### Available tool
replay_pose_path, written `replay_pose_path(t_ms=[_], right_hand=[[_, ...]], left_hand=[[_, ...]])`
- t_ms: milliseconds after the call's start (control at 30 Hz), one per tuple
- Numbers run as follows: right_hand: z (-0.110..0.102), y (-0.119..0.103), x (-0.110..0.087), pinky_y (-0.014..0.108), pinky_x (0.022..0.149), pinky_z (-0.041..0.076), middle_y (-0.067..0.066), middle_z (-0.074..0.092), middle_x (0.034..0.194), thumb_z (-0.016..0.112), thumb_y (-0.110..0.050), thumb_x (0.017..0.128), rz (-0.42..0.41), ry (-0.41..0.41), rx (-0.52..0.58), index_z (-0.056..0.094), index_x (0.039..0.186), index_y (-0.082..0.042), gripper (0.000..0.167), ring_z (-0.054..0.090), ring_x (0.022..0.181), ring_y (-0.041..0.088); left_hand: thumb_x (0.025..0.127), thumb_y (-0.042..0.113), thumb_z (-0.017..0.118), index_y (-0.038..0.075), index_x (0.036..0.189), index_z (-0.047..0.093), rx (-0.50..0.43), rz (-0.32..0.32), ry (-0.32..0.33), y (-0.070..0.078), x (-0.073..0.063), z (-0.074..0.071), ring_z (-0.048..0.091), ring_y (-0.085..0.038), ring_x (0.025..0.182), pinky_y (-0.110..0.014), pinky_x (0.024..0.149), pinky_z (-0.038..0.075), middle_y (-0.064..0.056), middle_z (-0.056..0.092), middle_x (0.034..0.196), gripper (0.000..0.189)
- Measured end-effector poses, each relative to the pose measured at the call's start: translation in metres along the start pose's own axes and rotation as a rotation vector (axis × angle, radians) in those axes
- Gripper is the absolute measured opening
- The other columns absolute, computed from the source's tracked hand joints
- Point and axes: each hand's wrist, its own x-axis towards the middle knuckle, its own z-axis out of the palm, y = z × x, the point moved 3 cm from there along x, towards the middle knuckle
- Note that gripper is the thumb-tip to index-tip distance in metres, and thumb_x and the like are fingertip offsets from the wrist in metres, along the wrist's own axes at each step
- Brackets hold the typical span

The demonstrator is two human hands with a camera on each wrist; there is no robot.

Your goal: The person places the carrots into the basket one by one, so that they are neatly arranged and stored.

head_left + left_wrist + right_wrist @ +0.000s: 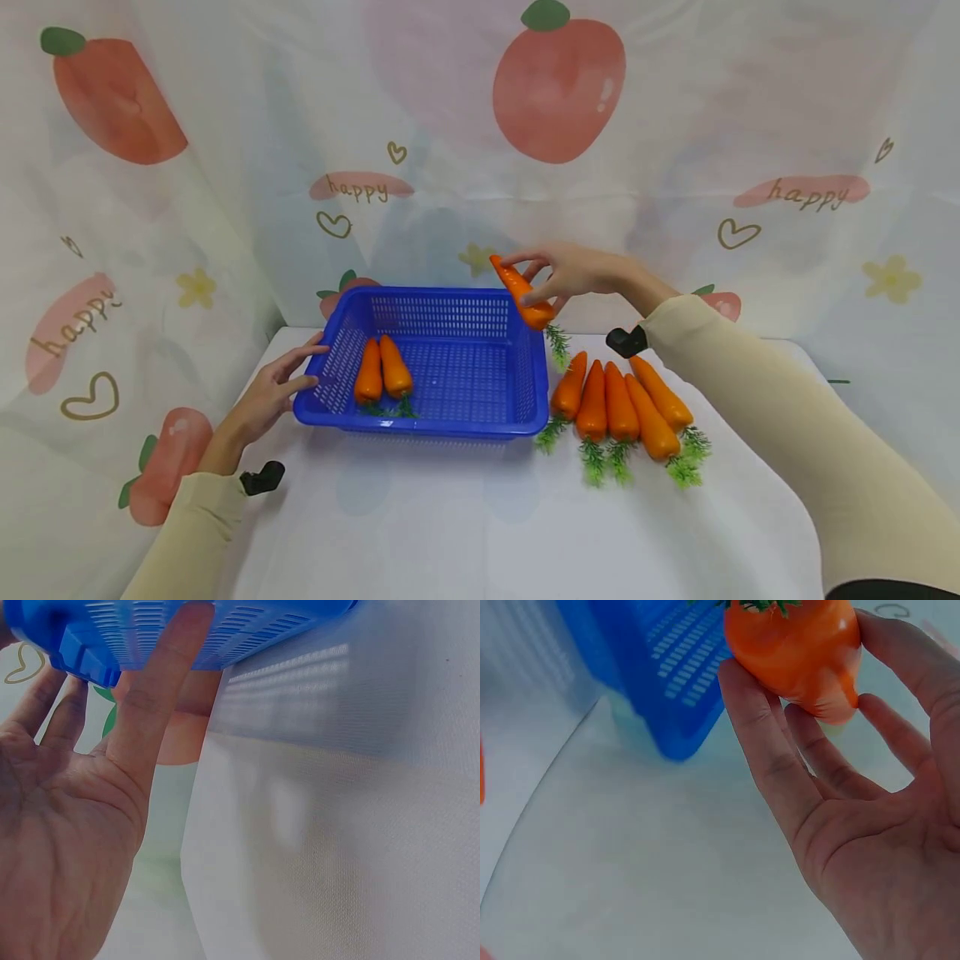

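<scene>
My right hand (581, 271) pinches an orange carrot (522, 293) with a green leafy top, holding it above the right rim of a blue plastic basket (450, 429). In the right wrist view, thumb and fingers close around this carrot (802, 656), its thick leafy end toward the camera. Two carrots (396, 367) lie side by side inside the basket at its left. My left hand (270, 392) grips the basket's left edge. In the left wrist view, the thumb (161, 690) presses the slotted wall, while other fingers reach behind, partly hidden.
Several carrots (621, 404) with green tops lie in a row on the white table (450, 533), just right of the basket. A printed cloth backdrop (450, 108) with fruit pictures stands behind and at the sides.
</scene>
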Motion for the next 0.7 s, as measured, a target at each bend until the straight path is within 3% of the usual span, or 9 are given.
replay_pose_path(t_ms=[267, 433, 700], right_hand=[[0.029, -0.019, 0.048, 0.052, 0.086, 0.061, 0.02, 0.046, 0.149, 0.075, -0.019, 0.095, -0.027, -0.043, 0.051, 0.041, 0.159, -0.025, 0.073, 0.068, 0.111, 0.031], [0.051, -0.024, 0.077, 0.045, 0.082, 0.062, 0.021, 0.044, 0.151, 0.075, -0.018, 0.095, -0.037, -0.073, 0.098, 0.04, 0.159, -0.025, 0.074, 0.064, 0.118, 0.031], [0.082, -0.025, 0.109, 0.045, 0.082, 0.062, 0.024, 0.044, 0.15, 0.075, -0.015, 0.095, -0.037, -0.084, 0.153, 0.041, 0.159, -0.022, 0.072, 0.06, 0.122, 0.033]], left_hand=[[0.104, 0.013, 0.058, 0.009, 0.154, 0.044, 0.022, -0.014, 0.015, 0.001, 0.001, 0.0, 0.014, -0.049, 0.153, -0.042, 0.086, 0.061, 0.0, 0.011, 0.173, 0.053], [0.103, 0.014, 0.059, 0.009, 0.154, 0.044, 0.034, -0.015, 0.022, 0.001, 0.001, -0.001, 0.015, -0.049, 0.153, -0.043, 0.086, 0.061, 0.0, 0.011, 0.173, 0.053], [0.103, 0.014, 0.06, 0.009, 0.154, 0.044, 0.046, -0.017, 0.029, 0.0, 0.002, 0.0, 0.016, -0.05, 0.153, -0.044, 0.087, 0.06, 0.0, 0.012, 0.173, 0.053]])
